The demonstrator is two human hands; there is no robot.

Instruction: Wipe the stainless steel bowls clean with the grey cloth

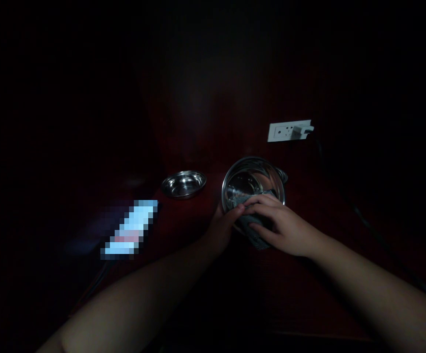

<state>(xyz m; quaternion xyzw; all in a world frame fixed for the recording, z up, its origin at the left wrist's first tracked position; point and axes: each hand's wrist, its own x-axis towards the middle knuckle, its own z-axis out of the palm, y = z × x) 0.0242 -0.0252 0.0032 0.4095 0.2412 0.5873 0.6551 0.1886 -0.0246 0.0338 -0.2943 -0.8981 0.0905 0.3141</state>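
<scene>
A shiny metal bowl point(242, 181), its mouth tilted toward me, is held over the dark red table. My left hand point(222, 230) grips its near left side, thumb at the rim and the other fingers hidden behind. Bent over the near rim, my right hand point(277, 220) presses a dark grey-green cloth point(259, 240) against the metal, part of the cloth inside and part hanging outside. A smaller, shallow metal dish point(184, 185) sits upright to the left, apart from both hands.
A lit phone-like screen point(130, 233), blurred out, lies at the left with a cable below it. On the back wall is a white socket plate point(289, 131) with a plug point(303, 130) in it. Another cable point(382, 245) runs down the right. The surroundings are very dark.
</scene>
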